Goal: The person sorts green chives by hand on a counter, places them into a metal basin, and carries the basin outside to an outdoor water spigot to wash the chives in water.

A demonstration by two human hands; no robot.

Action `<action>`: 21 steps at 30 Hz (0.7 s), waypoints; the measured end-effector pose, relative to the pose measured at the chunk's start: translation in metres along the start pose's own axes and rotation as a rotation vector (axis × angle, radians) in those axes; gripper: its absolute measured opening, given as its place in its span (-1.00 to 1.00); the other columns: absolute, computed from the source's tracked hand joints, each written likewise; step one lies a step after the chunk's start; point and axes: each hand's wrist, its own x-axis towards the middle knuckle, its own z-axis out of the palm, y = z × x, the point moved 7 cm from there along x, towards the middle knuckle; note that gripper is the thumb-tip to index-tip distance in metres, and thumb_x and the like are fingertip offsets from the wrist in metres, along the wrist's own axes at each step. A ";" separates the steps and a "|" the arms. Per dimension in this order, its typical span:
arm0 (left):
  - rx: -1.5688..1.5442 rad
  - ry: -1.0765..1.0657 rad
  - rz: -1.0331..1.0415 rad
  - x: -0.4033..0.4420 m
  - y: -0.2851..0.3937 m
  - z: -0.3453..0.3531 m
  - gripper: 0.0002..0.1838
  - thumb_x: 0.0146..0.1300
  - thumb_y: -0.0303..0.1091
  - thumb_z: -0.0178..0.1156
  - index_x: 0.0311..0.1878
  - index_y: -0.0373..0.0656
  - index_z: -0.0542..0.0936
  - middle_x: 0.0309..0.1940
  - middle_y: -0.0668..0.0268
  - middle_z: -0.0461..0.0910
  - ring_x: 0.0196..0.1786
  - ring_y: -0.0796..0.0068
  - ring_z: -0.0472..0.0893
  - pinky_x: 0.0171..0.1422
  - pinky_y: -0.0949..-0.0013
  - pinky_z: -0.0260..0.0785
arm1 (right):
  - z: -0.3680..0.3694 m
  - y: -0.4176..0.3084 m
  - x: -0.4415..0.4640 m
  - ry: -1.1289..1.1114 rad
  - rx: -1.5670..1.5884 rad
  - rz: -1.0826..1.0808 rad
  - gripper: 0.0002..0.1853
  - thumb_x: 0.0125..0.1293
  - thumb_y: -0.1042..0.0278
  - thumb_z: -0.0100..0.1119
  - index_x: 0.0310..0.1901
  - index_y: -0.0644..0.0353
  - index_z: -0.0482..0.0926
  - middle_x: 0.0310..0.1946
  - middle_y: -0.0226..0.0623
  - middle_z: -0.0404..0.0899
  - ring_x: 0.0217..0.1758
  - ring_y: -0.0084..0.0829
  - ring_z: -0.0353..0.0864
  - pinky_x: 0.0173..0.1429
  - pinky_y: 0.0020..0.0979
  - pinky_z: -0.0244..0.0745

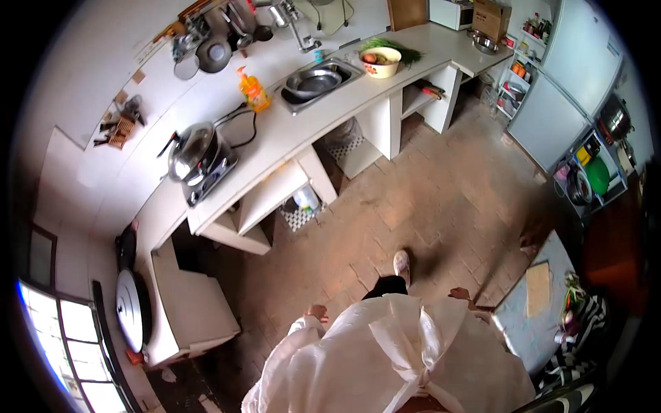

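My left hand [317, 313] hangs beside my body over the brick floor, its fingers loosely apart and nothing in them. On the other side, my right hand [460, 294] is held out near the corner of a small table [513, 320], also with nothing visible in it. A wooden cutting board [538, 289] lies on that table, with vegetables [571, 299] beside it. One shoe [402, 261] shows ahead of my white blouse [385, 344]. Neither hand touches anything I can make out.
Along the wall runs a counter [275, 155] with a lidded pot [193, 151], an orange pump bottle [253, 91], a sink [296, 107] holding a metal basin [313, 82], and a bowl of food [381, 63]. A fridge [558, 103] stands at right; a large lid [131, 310] at left.
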 end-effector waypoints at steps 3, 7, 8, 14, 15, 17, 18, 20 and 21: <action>0.514 -0.123 -0.070 0.045 0.046 -0.038 -0.76 0.18 -0.18 0.11 -0.17 -0.08 0.56 -0.29 0.23 0.60 -0.31 0.28 0.63 -0.35 0.15 0.50 | 0.048 -0.002 0.047 -0.070 -0.293 -0.080 -0.79 0.26 0.35 0.01 -0.16 0.21 0.57 -0.47 -0.12 0.59 -0.50 -0.28 0.59 -0.48 -0.30 0.47; 0.994 -0.219 0.048 0.140 0.158 -0.044 -0.78 0.15 -0.20 0.08 -0.38 -0.11 0.63 -0.47 0.28 0.65 -0.43 0.38 0.64 -0.39 0.23 0.48 | -0.037 -0.160 0.051 0.059 0.213 0.086 -0.81 0.26 0.35 0.02 -0.18 0.22 0.55 -0.44 -0.11 0.59 -0.50 -0.26 0.59 -0.48 -0.32 0.48; 0.675 -0.008 0.067 0.172 0.192 -0.068 -0.76 0.15 -0.19 0.09 -0.39 -0.11 0.64 -0.45 0.26 0.65 -0.41 0.38 0.65 -0.36 0.25 0.47 | -0.046 -0.189 0.054 0.076 0.323 0.102 -0.81 0.26 0.35 0.02 -0.18 0.23 0.54 -0.44 -0.11 0.59 -0.50 -0.26 0.59 -0.48 -0.32 0.48; -0.099 0.229 0.387 0.219 0.423 -0.133 -0.74 0.19 -0.30 0.08 -0.11 -0.14 0.62 -0.35 0.22 0.65 -0.35 0.44 0.63 -0.23 0.40 0.48 | -0.045 -0.335 0.103 0.018 0.486 0.178 -0.81 0.26 0.35 0.03 -0.18 0.26 0.49 -0.42 -0.12 0.58 -0.50 -0.24 0.59 -0.48 -0.35 0.49; -0.114 0.217 0.384 0.223 0.462 -0.132 -0.74 0.20 -0.34 0.06 -0.09 -0.18 0.61 -0.32 0.22 0.64 -0.33 0.45 0.62 -0.23 0.41 0.49 | -0.044 -0.363 0.116 -0.002 0.473 0.193 -0.80 0.26 0.33 0.04 -0.16 0.27 0.49 -0.43 -0.13 0.58 -0.50 -0.25 0.59 -0.48 -0.36 0.49; -0.151 0.196 0.348 0.231 0.503 -0.131 -0.74 0.20 -0.39 0.06 -0.07 -0.24 0.59 -0.30 0.25 0.63 -0.32 0.47 0.62 -0.23 0.44 0.50 | -0.042 -0.414 0.152 -0.041 0.420 0.192 -0.77 0.26 0.32 0.05 -0.14 0.28 0.48 -0.44 -0.14 0.58 -0.50 -0.27 0.58 -0.50 -0.37 0.48; -0.143 0.170 0.326 0.246 0.517 -0.129 -0.74 0.20 -0.39 0.07 -0.08 -0.24 0.59 -0.31 0.25 0.63 -0.33 0.47 0.62 -0.25 0.44 0.50 | -0.042 -0.446 0.178 -0.056 0.384 0.165 -0.77 0.27 0.31 0.06 -0.14 0.30 0.48 -0.45 -0.14 0.57 -0.51 -0.28 0.58 -0.51 -0.38 0.47; -0.120 0.128 0.298 0.276 0.548 -0.144 -0.74 0.19 -0.39 0.08 -0.09 -0.26 0.59 -0.31 0.26 0.63 -0.34 0.48 0.62 -0.29 0.43 0.50 | -0.044 -0.527 0.237 -0.082 0.339 0.035 -0.79 0.28 0.33 0.05 -0.16 0.29 0.49 -0.46 -0.16 0.58 -0.52 -0.30 0.58 -0.50 -0.38 0.50; -0.027 0.101 0.237 0.282 0.558 -0.148 -0.74 0.19 -0.39 0.08 -0.08 -0.26 0.58 -0.31 0.26 0.63 -0.34 0.48 0.62 -0.31 0.43 0.49 | -0.047 -0.564 0.264 -0.091 0.319 -0.048 -0.81 0.28 0.35 0.04 -0.18 0.27 0.51 -0.47 -0.19 0.58 -0.52 -0.31 0.59 -0.49 -0.37 0.52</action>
